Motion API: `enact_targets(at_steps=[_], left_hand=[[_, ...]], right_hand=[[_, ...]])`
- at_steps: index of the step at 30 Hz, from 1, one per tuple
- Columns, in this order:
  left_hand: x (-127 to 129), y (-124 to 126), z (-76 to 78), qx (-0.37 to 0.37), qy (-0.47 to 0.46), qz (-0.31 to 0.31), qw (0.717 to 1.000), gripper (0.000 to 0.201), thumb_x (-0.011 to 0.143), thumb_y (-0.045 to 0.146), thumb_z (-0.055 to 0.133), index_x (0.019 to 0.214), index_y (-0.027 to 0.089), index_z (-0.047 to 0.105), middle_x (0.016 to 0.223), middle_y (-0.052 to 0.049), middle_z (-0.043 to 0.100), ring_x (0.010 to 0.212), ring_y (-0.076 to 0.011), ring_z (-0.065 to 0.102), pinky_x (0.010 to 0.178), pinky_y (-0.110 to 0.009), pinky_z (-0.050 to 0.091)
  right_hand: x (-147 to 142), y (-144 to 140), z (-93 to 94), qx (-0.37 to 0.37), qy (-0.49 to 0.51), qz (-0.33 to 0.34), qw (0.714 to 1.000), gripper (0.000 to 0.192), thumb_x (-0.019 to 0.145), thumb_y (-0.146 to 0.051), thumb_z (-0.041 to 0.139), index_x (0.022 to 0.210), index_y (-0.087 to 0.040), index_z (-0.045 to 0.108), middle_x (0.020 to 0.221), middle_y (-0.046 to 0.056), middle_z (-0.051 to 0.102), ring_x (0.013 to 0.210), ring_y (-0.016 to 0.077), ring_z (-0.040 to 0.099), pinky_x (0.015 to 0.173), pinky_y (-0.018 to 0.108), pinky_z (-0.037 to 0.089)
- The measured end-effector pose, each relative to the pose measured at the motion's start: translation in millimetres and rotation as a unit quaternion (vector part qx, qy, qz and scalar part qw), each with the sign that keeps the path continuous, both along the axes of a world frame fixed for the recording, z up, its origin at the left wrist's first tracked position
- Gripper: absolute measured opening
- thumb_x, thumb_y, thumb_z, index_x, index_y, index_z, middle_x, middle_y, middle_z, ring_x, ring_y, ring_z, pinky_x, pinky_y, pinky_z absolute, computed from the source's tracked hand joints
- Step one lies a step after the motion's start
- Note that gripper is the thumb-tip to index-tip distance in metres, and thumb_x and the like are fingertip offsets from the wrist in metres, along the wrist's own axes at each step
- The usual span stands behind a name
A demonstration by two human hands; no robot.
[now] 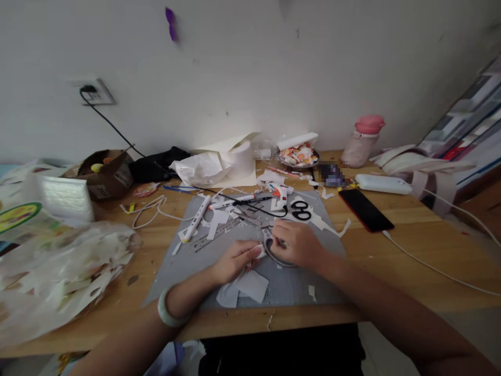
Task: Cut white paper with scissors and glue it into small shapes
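My left hand (238, 259) is closed, pinching a small piece of white paper (260, 251) between thumb and fingers. Just to its right, my right hand (294, 241) has its fingers curled together; what they hold, if anything, is hidden. Under and beside those fingers lies a grey ring-shaped loop (285, 263), perhaps a scissors handle, partly covered by the hand. Both hands are above a grey cutting mat (176, 284). Loose white paper pieces (252, 286) lie below my left hand. Past my right hand are black-handled scissors (301, 210) and a white-and-orange glue gun (280, 198).
A metal ruler (216, 235) and a white pen-like tool (197, 218) lie on the mat among scraps. Rightward are a phone (366, 210) with a cable and a pink bottle (362, 142). Plastic bags (78, 277) and a cardboard box (102, 175) stand left.
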State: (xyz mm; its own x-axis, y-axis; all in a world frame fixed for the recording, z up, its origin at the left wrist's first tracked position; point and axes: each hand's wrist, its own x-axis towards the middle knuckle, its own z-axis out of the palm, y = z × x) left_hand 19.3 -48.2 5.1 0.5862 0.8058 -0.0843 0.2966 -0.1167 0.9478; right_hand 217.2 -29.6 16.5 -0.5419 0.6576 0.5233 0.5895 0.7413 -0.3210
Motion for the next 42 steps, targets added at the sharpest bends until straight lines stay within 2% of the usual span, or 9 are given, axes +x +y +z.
enact_targets(at_steps=[6,13,19,23,28,31,35,39,42], left_hand=[[-2,0,-1.7,0.001,-0.019,0.009,1.0,0.056,0.083,0.066,0.035,0.056,0.017,0.043,0.05,0.003,0.041,0.049,-0.0098,0.037,0.049,-0.023,0.028],[1,1,-5.3,-0.012,-0.033,0.021,0.999,0.056,0.081,0.068,0.035,0.058,0.017,0.041,0.051,0.004,0.04,0.049,-0.0094,0.035,0.048,-0.023,0.027],[1,1,-2.2,-0.012,-0.031,0.024,0.999,0.057,0.08,0.069,0.036,0.058,0.017,0.042,0.053,0.003,0.041,0.051,-0.0098,0.036,0.05,-0.023,0.028],[2,1,1.0,-0.017,-0.027,0.023,0.999,0.057,0.08,0.07,0.036,0.058,0.017,0.04,0.054,0.003,0.04,0.051,-0.0098,0.035,0.049,-0.023,0.028],[1,1,2.3,-0.018,-0.031,0.021,0.999,0.056,0.08,0.07,0.036,0.058,0.017,0.04,0.054,0.004,0.04,0.051,-0.0095,0.035,0.049,-0.023,0.028],[0,1,-0.7,0.002,-0.021,0.013,1.0,0.057,0.082,0.068,0.034,0.058,0.017,0.042,0.055,0.003,0.042,0.053,-0.01,0.037,0.051,-0.023,0.03],[-2,3,-5.5,0.012,0.0,0.019,1.0,0.055,0.084,0.065,0.033,0.06,0.016,0.044,0.057,0.002,0.043,0.055,-0.0107,0.039,0.052,-0.023,0.032],[-2,3,-4.8,-0.001,-0.022,0.012,1.0,0.055,0.084,0.065,0.032,0.06,0.017,0.042,0.056,0.003,0.041,0.052,-0.0098,0.036,0.051,-0.023,0.03],[-2,4,-4.0,0.012,-0.028,0.005,1.0,0.054,0.086,0.062,0.033,0.06,0.016,0.043,0.057,0.003,0.041,0.054,-0.01,0.038,0.052,-0.023,0.031]], right_hand=[[29,19,23.5,-0.067,0.127,-0.073,0.987,0.011,0.074,-0.013,0.046,0.065,-0.019,0.044,0.062,-0.002,0.046,0.057,0.0101,0.042,0.055,0.021,0.033],[33,22,24.5,-0.048,0.054,-0.072,0.995,0.013,0.073,-0.013,0.042,0.061,-0.02,0.039,0.06,-0.002,0.046,0.056,0.0111,0.04,0.055,0.023,0.029],[51,34,35.9,-0.015,0.044,-0.204,0.978,0.017,0.079,-0.021,0.041,0.062,-0.02,0.042,0.061,0.001,0.053,0.056,0.0133,0.045,0.053,0.024,0.028],[86,45,51.4,0.017,0.025,-0.347,0.937,0.02,0.082,-0.024,0.037,0.065,-0.02,0.046,0.065,0.005,0.055,0.061,0.0171,0.047,0.055,0.027,0.03],[146,54,64.4,-0.002,0.025,-0.509,0.86,0.021,0.079,-0.023,0.041,0.06,-0.02,0.05,0.07,0.012,0.058,0.069,0.0226,0.053,0.061,0.034,0.035],[169,52,67.9,-0.034,0.046,-0.565,0.823,0.019,0.078,-0.02,0.044,0.073,-0.014,0.061,0.096,0.023,0.061,0.095,0.0297,0.057,0.075,0.039,0.039],[180,47,70.6,-0.053,0.06,-0.613,0.786,0.032,0.083,-0.018,0.039,0.097,-0.005,0.065,0.122,0.027,0.053,0.119,0.0339,0.048,0.09,0.04,0.038],[186,46,67.6,-0.073,0.068,-0.633,0.767,0.043,0.084,-0.022,0.036,0.114,-0.001,0.059,0.116,0.029,0.056,0.119,0.0367,0.048,0.085,0.044,0.04],[194,49,60.6,-0.068,0.06,-0.645,0.759,0.041,0.08,-0.019,0.038,0.107,-0.001,0.063,0.099,0.031,0.06,0.109,0.041,0.052,0.071,0.047,0.041]])
